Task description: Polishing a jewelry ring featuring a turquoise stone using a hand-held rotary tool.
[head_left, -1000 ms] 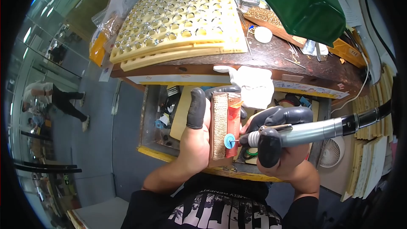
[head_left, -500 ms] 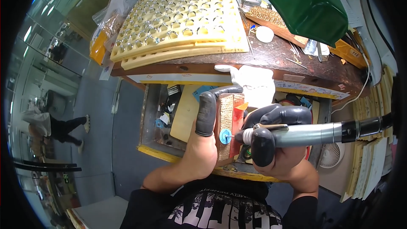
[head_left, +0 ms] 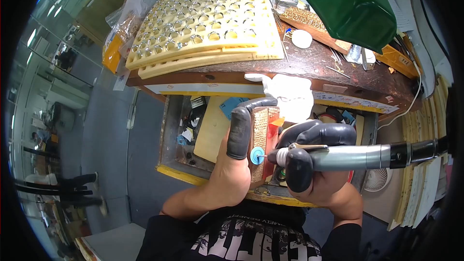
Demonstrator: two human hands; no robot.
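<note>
My left hand [head_left: 232, 176], black covers on its fingers, is closed round a narrow wooden block [head_left: 260, 128]. The block's upper face is a rough, gold-brown textured strip, and its side toward the right looks red. In my right hand [head_left: 300, 170], also with black finger covers, is a silver rotary handpiece [head_left: 348, 157] lying nearly level. A small blue disc [head_left: 256, 155] on its thin shank meets or hovers just over the block's textured face; actual contact cannot be made out. Beyond the block, a white-wrapped bench pin [head_left: 290, 99] juts from the bench edge.
Cream trays [head_left: 212, 50] of several rings cover the bench's left. At right lie another textured block [head_left: 309, 21], a round white piece [head_left: 302, 39] and thin tools under a green lamp shade [head_left: 348, 9]. Below my hands an open drawer [head_left: 181, 174] holds odds and ends.
My left hand and the block have shifted slightly right; the handpiece has barely moved. In the background at left, a walking person has moved lower and farther left in the picture.
</note>
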